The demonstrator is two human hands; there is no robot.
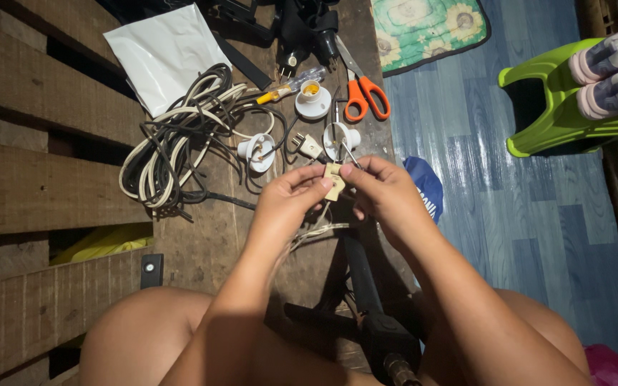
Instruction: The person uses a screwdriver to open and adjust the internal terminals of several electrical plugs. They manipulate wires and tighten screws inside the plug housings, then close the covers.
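Head camera looks steeply down, close over the wooden table (202,243)

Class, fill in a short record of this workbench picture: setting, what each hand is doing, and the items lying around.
Setting: wooden plank bench, seen from above
Left hand: pinches a small cream plug part
Right hand: grips the same part from the other side
Behind the hands: coiled cables, white lamp sockets, orange scissors
Floor: green plastic stool
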